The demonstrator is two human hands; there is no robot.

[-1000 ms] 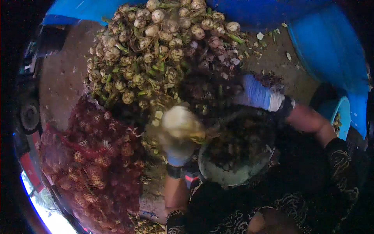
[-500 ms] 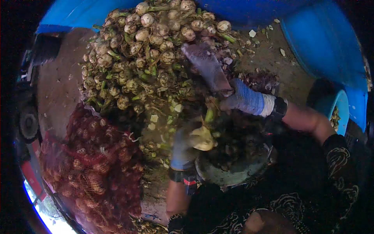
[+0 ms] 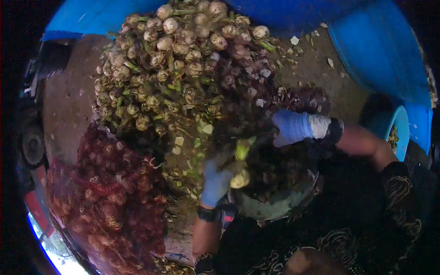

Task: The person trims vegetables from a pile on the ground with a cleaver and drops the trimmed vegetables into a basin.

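My left hand (image 3: 215, 183), in a blue-and-white glove, is closed around a pale bulb (image 3: 239, 179); onion or garlic, I cannot tell. A thick green stem (image 3: 243, 149) rises just above the bulb. To the right, my gloved right hand (image 3: 293, 128) is closed in a fist. The broad-bladed cleaver seen in it earlier is hard to make out now, its blade smeared or edge-on against the dark. Below and between the hands sits a pale basin (image 3: 270, 207) with dark contents. Ahead lies a heap of bulbs (image 3: 169, 68) with roots and green stem stubs.
A red mesh sack (image 3: 110, 197) full of bulbs stands at the left. Cut white pieces (image 3: 178, 140) and trimmings lie before the heap. Purplish skins (image 3: 307, 97) litter the right side. A blue barrel (image 3: 380, 46) and a light-blue tub (image 3: 402, 133) stand right.
The cleaver's blade, raised over the heap earlier, no longer shows clearly. My right hand has shifted slightly right and down. The left hand has turned the bulb, and its green stem now stands more upright.
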